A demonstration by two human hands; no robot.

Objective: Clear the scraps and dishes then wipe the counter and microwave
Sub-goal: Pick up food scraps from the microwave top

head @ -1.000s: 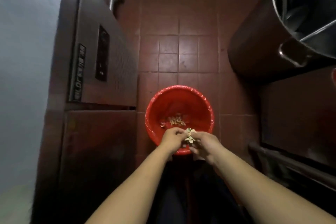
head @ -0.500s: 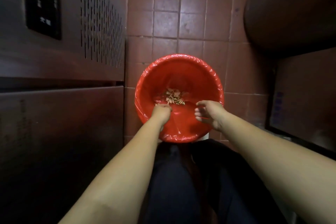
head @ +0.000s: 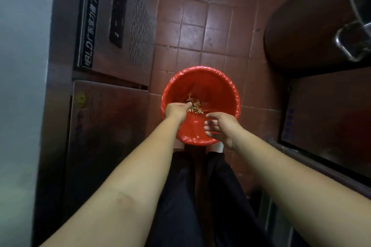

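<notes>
Nearest, two bare forearms reach forward and down over dark trousers (head: 180, 202), and a strip of white footwear (head: 217, 147) shows just under the near rim of the bin. Right hand (head: 222, 128): held over the near right part of the red bin (head: 216, 86), fingers spread and relaxed, holding nothing. Left hand (head: 176, 110): over the near left part of the bin, fingers curled downward with their tips just beside the scraps; whether they pinch anything cannot be told from this angle, as the fingertips are turned away.

Red bin: round, lined with a red plastic bag whose crinkled edge folds over the rim, standing on the reddish tiled floor (head: 192, 34) between the appliance on the left and the cabinet on the right. Scraps (head: 195, 104): a small pale heap of bits lying at the bottom of the bin, toward its middle.

Left side: a tall stainless-steel appliance (head: 108, 126) with a dark control panel (head: 118, 6), a perforated vent area and a vertical label strip. Right side: a dark metal cabinet (head: 325, 118) with a rail along its near edge; above it, at the upper right corner, a large steel pot (head: 359, 6) with a side handle.
</notes>
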